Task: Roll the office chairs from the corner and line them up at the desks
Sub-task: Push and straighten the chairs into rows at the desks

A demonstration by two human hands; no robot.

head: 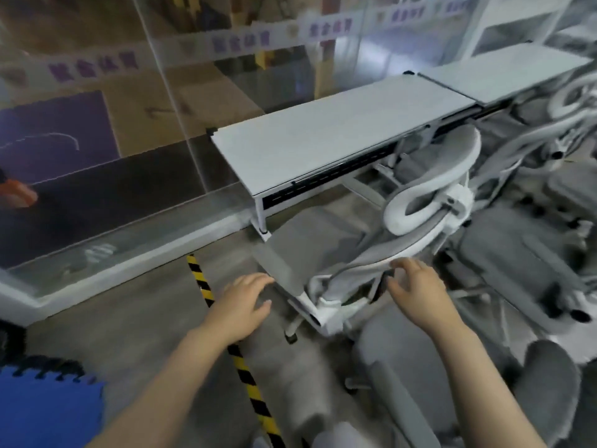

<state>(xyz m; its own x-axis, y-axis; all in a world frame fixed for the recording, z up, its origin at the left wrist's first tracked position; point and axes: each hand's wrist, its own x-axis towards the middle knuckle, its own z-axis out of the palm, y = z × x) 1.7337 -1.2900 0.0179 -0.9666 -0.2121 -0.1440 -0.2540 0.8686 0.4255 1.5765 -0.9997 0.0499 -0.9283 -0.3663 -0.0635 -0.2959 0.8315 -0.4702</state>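
The white-framed office chair (403, 240) with grey mesh back stands at the near white desk (323, 143), its looped white headrest (429, 189) level with the desk's front edge and its grey armrest pad (284, 253) just beside the desk's near leg (261, 218). The right hand (416, 289) is at the curved top rim of the chair's backrest, fingers spread and lightly bent, fingertips touching or almost touching the rim; blur prevents telling whether they grip it. The left hand (242, 302) hovers at the near corner of the armrest pad, fingers extended and relaxed, holding nothing; contact with the pad cannot be confirmed. A second white desk (504, 72) adjoins the far end of the near desk, with another white-framed chair (568, 101) at it. More grey chairs (517, 260) are crowded to the right of the near desk, and a grey chair (403, 376) stands nearest the camera between the forearms. A black-and-yellow striped floor strip (239, 357) runs from below the desk leg toward the camera. A glass partition (135, 124) rises behind and to the left of the near desk. A blue foam mat (48, 412) lies far left of the strip.
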